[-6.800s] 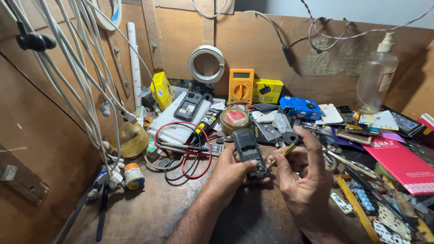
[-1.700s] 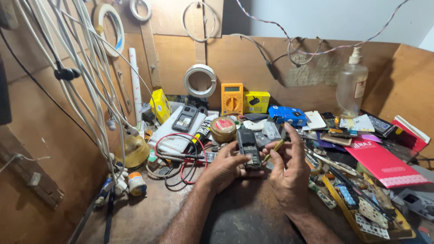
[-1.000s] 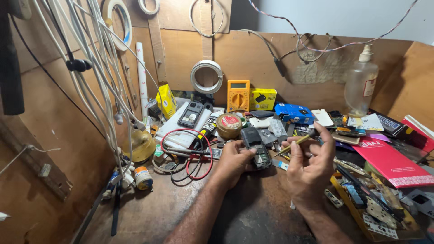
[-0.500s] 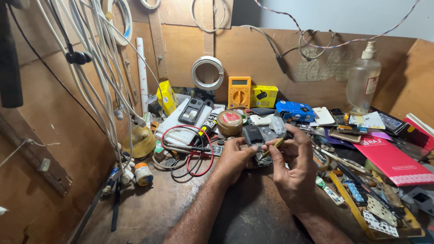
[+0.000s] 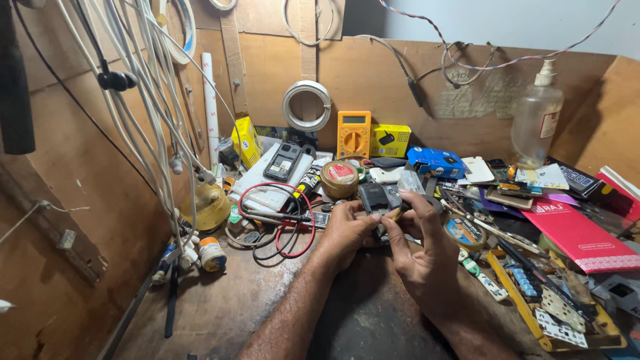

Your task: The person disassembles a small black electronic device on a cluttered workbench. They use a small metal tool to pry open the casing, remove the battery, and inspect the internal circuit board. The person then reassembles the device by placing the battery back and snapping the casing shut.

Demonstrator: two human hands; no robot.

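Fingers (image 5: 383, 223) of two hands grip one dark phone (image 5: 375, 199).

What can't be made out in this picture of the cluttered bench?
- Head view: the lower part of the small dark phone is hidden by the left hand and right hand.
- The red book runs off the right edge.
- Parts in the yellow tray are too small to tell.

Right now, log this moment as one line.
left hand: grips phone | right hand: fingers on phone | multimeter: behind
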